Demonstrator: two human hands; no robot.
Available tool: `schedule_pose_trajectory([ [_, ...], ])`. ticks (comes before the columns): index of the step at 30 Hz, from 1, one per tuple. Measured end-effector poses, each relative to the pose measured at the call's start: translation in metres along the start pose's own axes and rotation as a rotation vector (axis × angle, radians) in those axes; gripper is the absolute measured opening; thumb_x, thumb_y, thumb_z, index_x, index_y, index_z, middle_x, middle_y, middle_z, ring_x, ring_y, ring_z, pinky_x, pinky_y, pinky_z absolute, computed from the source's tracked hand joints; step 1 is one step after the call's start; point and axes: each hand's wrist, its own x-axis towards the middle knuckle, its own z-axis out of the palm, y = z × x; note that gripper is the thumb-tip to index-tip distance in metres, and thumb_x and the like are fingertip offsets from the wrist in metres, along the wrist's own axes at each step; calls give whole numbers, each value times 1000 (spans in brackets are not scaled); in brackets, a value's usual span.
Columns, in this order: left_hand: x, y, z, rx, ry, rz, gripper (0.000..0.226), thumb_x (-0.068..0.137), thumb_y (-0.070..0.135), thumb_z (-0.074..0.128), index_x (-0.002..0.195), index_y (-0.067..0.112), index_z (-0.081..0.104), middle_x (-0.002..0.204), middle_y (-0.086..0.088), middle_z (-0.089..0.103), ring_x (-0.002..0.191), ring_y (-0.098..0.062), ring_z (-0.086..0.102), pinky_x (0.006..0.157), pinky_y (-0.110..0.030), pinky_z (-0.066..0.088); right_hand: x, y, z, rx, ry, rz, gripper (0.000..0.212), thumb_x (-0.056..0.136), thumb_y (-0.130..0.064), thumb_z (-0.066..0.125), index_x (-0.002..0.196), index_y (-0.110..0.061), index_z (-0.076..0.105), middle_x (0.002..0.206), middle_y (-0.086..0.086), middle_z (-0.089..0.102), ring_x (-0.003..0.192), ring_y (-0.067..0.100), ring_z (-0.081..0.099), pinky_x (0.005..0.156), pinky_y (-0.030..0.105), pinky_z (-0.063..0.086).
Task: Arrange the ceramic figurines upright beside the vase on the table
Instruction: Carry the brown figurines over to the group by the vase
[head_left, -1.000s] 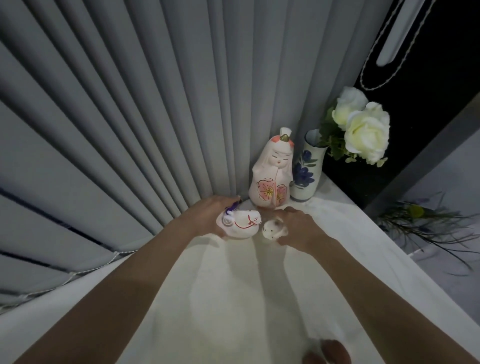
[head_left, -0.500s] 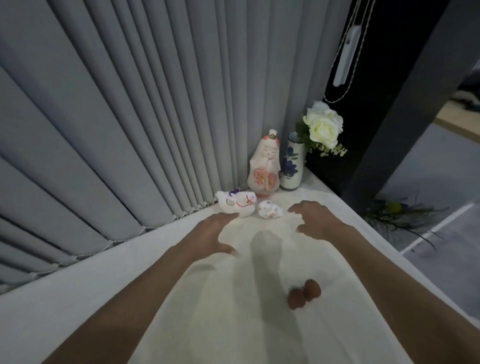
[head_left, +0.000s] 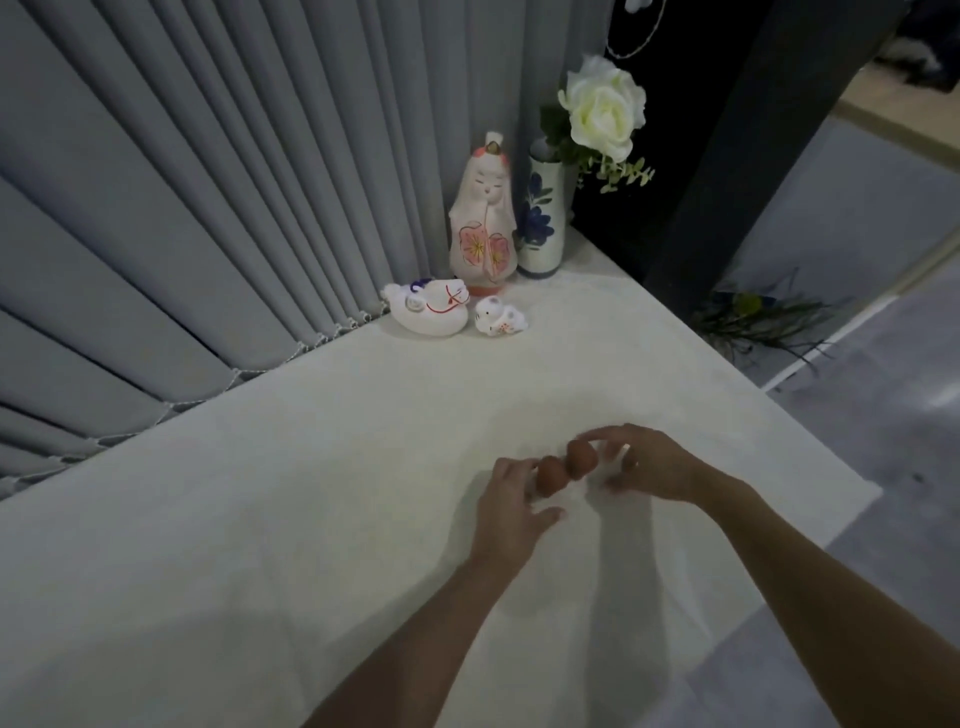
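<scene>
Two small brown figurines (head_left: 550, 475) (head_left: 581, 460) lie side by side on the white table (head_left: 291, 519). My left hand (head_left: 511, 501) touches the left one with spread fingers. My right hand (head_left: 657, 467) arches its fingers over the right one; neither piece is lifted. Far back in the corner a blue-flowered vase (head_left: 543, 223) holds white roses (head_left: 602, 104). A tall pink-and-white doll figurine (head_left: 483, 218) stands upright just left of it. In front of the doll sit a white horse-like figurine (head_left: 431, 312) and a small white animal figurine (head_left: 498, 319).
Grey vertical blinds (head_left: 208, 182) run along the table's far left edge. A dark pillar (head_left: 753, 156) rises behind the vase. The table's right edge drops to a grey floor where green stems (head_left: 753, 317) lie.
Both hands have drawn back from the white figurines in the corner toward me and now rest at the two brown figurines. The view has tilted down and pulled back.
</scene>
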Motion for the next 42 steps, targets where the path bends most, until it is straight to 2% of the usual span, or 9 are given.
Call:
schedule_pose_trajectory([
  [6, 9, 3, 9, -44, 66, 27, 24, 72, 10, 76, 93, 10, 66, 90, 5, 51, 81, -13, 54, 69, -13, 42, 19, 3, 15, 25, 58, -76, 35, 71, -12, 74, 105, -14, 67, 82, -6, 53, 90, 21, 57, 64, 10, 32],
  [12, 20, 4, 5, -93, 80, 70, 13, 69, 6, 79, 76, 12, 70, 73, 9, 57, 66, 4, 54, 62, -4, 41, 32, 12, 12, 29, 68, -180, 27, 73, -14, 74, 100, -14, 69, 88, 1, 61, 84, 14, 55, 75, 19, 35],
  [18, 70, 36, -22, -33, 114, 136, 20, 69, 15, 80, 88, 15, 73, 87, -4, 73, 84, -21, 62, 78, -35, 54, 61, 4, -40, 254, 203, -177, 28, 72, -7, 76, 90, -27, 70, 95, 11, 70, 88, 28, 65, 82, 39, 53],
  [22, 128, 73, -41, -42, 147, 193, 25, 66, 5, 78, 86, 18, 74, 89, -4, 76, 85, -25, 66, 82, -39, 56, 92, -2, -82, 353, 319, -175, 31, 70, -9, 78, 76, -38, 67, 96, 14, 72, 89, 34, 66, 87, 46, 52],
  [25, 176, 93, -49, -18, 110, 246, 22, 66, -4, 71, 76, 16, 73, 82, -3, 77, 80, -22, 69, 83, -40, 57, 120, -1, -106, 369, 359, -138, 16, 71, -11, 76, 76, -24, 71, 93, 24, 70, 90, 41, 64, 90, 52, 51],
  [28, 220, 100, -52, 21, 95, 240, 20, 66, -8, 63, 70, 11, 70, 77, -13, 75, 77, -30, 67, 79, -44, 57, 146, 4, -120, 312, 406, -85, 9, 70, -16, 77, 76, -16, 71, 92, 20, 73, 85, 32, 66, 85, 41, 52],
  [31, 250, 99, -49, 45, 69, 193, 22, 66, -10, 58, 69, 8, 69, 77, -21, 72, 67, -29, 61, 72, -41, 56, 168, 11, -121, 268, 418, -26, 10, 71, -17, 76, 69, -23, 68, 89, 13, 74, 72, 16, 60, 69, 22, 45],
  [35, 272, 94, -39, 285, 73, 217, 14, 71, 4, 70, 85, 7, 73, 86, -14, 75, 80, -26, 67, 75, -33, 52, 190, 21, -116, 243, 393, 66, 11, 72, -21, 76, 80, -13, 72, 73, 5, 62, 72, 14, 56, 67, 25, 41],
  [42, 286, 86, -30, 173, -71, 155, 25, 70, -5, 73, 94, -3, 69, 100, -22, 71, 98, -32, 65, 85, -42, 57, 207, 31, -113, 300, 338, 55, 10, 75, -16, 73, 81, -9, 71, 74, 1, 62, 73, 12, 57, 67, 21, 43],
])
